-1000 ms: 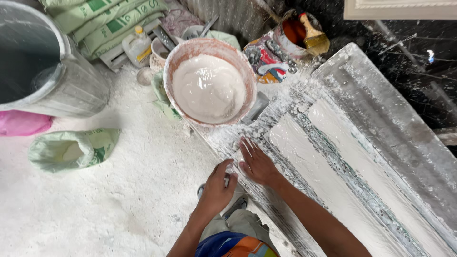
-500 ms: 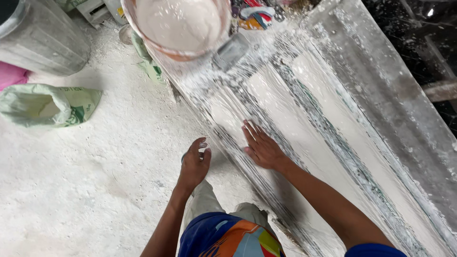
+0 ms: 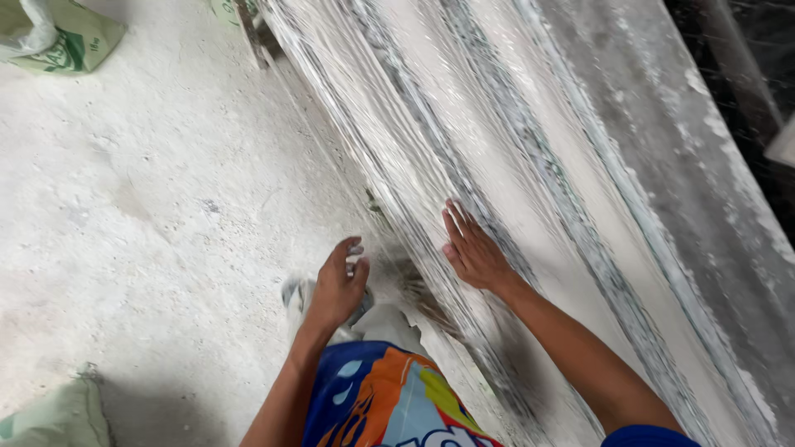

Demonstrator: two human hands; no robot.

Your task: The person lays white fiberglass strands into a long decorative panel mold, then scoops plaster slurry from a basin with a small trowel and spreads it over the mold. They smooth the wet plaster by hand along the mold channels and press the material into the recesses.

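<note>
My right hand (image 3: pixel 472 247) lies flat, fingers together, on a long white plaster-coated mould (image 3: pixel 530 165) that runs diagonally from the upper left to the lower right. Grooved grey ridges line its surface. My left hand (image 3: pixel 338 285) hangs over my knee beside the mould's near edge, fingers loosely curled, with white plaster on the fingertips. It holds nothing that I can see. My colourful shorts (image 3: pixel 389 406) fill the bottom of the view.
The floor (image 3: pixel 157 207) to the left is caked in white plaster dust. A green sack (image 3: pixel 70 37) lies at the top left and another sack (image 3: pixel 54 418) at the bottom left. Dark ground shows beyond the mould's far edge at the right.
The view has swung down and along the mould, so the bowl of white plaster and the grey bucket have left the frame. My right hand stays flat on the mould; my left hand stays by my knee.
</note>
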